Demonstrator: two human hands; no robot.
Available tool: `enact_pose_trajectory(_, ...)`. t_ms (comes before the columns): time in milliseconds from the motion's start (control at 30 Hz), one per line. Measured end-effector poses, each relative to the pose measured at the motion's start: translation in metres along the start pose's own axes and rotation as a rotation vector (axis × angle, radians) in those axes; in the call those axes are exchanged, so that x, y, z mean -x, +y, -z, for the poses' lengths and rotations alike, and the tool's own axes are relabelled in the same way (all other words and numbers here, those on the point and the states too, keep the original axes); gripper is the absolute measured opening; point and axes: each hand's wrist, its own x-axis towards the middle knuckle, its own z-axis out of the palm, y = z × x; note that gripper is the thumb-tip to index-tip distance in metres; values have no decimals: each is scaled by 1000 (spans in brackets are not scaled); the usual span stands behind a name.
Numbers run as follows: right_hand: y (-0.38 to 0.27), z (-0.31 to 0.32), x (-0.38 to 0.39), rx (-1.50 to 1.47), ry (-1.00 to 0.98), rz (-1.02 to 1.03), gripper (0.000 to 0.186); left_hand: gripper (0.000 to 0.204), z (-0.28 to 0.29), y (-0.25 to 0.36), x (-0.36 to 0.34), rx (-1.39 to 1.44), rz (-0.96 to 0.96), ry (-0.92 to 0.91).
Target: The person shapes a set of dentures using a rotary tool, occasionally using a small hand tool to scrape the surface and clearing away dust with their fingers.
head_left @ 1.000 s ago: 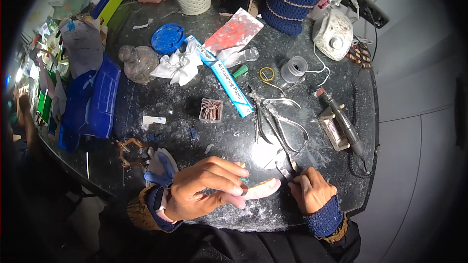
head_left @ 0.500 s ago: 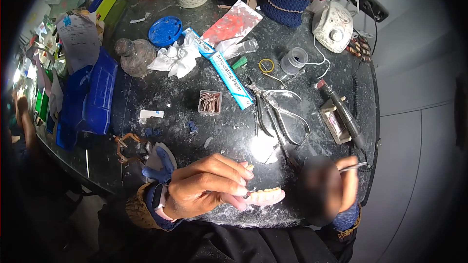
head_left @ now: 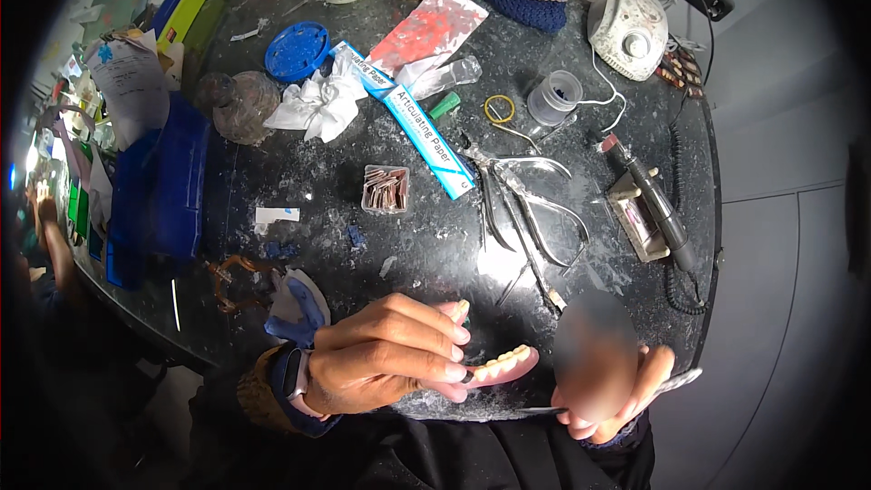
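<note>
Down at the lower middle of the frame, the left hand (head_left: pixel 390 358) pinches a pink acrylic denture with a row of pale teeth (head_left: pixel 499 367) between thumb and fingertips, holding it just above the near edge of the dark speckled bench (head_left: pixel 426 245). The denture sticks out to the right of the fingers, teeth facing up. At the lower right, the right hand (head_left: pixel 603 381) is partly blurred; it is closed around a thin silvery metal instrument (head_left: pixel 676 383) whose end pokes out to the right past the fingers, near the denture but not touching it.

Higher up, right of centre, several steel pliers with looped handles (head_left: pixel 522 204) lie crossed on the bench. Beside them, further right, a dark slim rotary handpiece (head_left: pixel 649 200) rests on a small pale stand, its coiled cord running along the bench edge. A long blue and white flat carton (head_left: pixel 408 122) lies diagonally in the upper middle, with crumpled white tissue (head_left: pixel 318 109) to its left and a round blue plastic holder (head_left: pixel 297 50) above that. A small clear tray of brownish strips (head_left: pixel 386 189) sits near the centre. A cream-coloured motor unit (head_left: pixel 628 27) stands at the upper right, and a blue plastic box (head_left: pixel 168 191) lies at the left edge.
</note>
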Motion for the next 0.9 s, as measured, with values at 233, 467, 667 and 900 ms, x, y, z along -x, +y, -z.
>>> enact_pose_trajectory(233, 11, -1, -8, 233, -144, 125, 6, 32, 5, 5, -2, -28, 70, -52)
enact_pose_trajectory(467, -17, -10, -14, 581, -417, -131, 20, 29, 7, 5, -2, 8, 90, -87)
enact_pose_trajectory(667, -28, -23, -8, 567, -150, -380, 22, 27, 5, 5, -2, 12, 99, -98)
enact_pose_trajectory(900, -24, -19, -6, 682, -263, -309, 27, 27, 6, 6, -3, 10, 112, -127)
